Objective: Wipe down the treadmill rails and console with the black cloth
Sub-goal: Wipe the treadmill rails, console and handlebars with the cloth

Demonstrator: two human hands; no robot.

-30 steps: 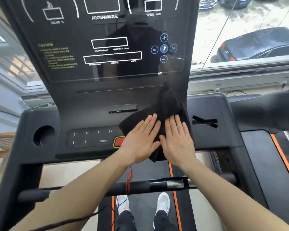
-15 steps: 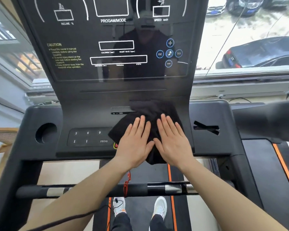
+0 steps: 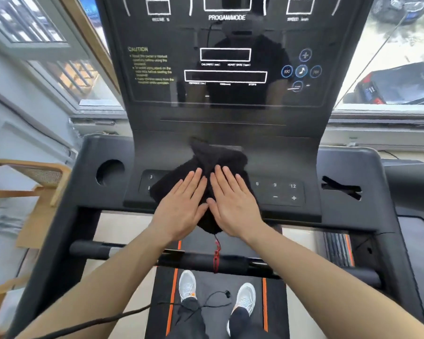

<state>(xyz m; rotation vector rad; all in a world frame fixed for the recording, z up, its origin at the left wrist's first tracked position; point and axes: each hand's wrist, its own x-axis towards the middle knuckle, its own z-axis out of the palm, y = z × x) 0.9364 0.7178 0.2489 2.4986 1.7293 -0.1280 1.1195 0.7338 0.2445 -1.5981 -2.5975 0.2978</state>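
Both arms reach straight out. I see the left hand (image 3: pixel 181 207) and right hand (image 3: pixel 233 206) lying flat side by side, fingers straight, pressing the black cloth (image 3: pixel 220 156) on the console (image 3: pixel 230 133) near its front edge. Buttons (image 3: pixel 275 185) beside it read 9 and 12. The screen (image 3: pixel 230 99) above says CAUTION and PROGAMMODE.

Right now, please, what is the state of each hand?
Left hand: open, fingers straight, pressing flat on the black cloth.
Right hand: open, fingers straight, also pressing flat on the cloth.
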